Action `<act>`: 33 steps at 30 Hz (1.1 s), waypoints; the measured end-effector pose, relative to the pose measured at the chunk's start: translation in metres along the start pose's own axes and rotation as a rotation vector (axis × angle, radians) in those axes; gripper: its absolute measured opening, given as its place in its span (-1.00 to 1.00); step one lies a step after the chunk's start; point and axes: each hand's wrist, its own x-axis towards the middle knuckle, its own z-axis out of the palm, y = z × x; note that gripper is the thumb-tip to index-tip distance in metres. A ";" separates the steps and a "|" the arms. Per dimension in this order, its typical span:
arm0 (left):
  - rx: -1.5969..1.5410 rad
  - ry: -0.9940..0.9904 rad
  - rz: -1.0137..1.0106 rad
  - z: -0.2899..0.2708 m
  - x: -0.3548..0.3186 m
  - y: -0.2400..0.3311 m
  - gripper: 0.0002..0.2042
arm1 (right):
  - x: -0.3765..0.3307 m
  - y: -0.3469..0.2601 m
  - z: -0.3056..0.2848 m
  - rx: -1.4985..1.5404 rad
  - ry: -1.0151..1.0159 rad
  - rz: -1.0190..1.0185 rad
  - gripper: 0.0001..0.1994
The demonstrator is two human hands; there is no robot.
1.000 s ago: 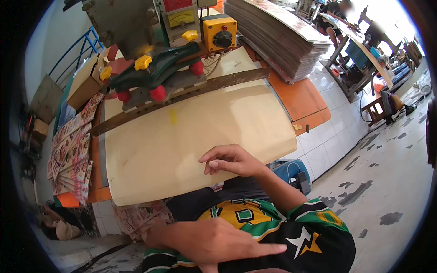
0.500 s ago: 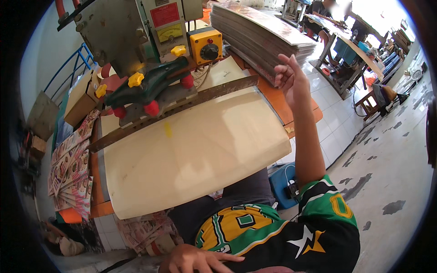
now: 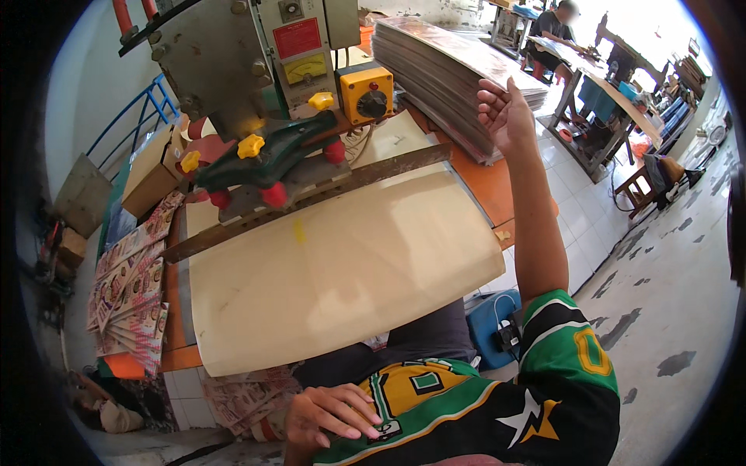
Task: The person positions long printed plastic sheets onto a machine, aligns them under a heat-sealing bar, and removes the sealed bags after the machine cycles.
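Reach toward stack of sheets [image 3: 451,74] at 1 o'clock appears in hand; lifting one would call for pinching its edge. Right hand [image 3: 505,116]: arm extended, fingers half-curled, seemingly unladen; contact unclear. Left hand [image 3: 330,419], 6 o'clock: fingers loosely bent, grasping nothing visible. Beige sheet [image 3: 350,264] lies at dial centre.

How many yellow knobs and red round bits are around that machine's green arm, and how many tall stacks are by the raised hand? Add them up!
Yellow lobed knobs: 3
Red rounded caps: 3
Tall stack of flat, grey-edged sheets: 1
Total: 7
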 end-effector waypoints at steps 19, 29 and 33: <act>0.410 -0.165 -0.755 -0.025 -0.009 -0.010 -0.62 | -0.091 -0.036 -0.025 0.010 0.102 -0.285 -0.76; 0.598 -0.171 -0.618 -0.022 -0.007 -0.035 -0.61 | -0.144 -0.054 -0.067 -0.171 0.017 -0.127 -0.57; 0.579 -0.175 -0.647 -0.022 -0.001 -0.041 -0.59 | -0.126 -0.062 -0.070 -0.176 0.195 -0.182 -0.55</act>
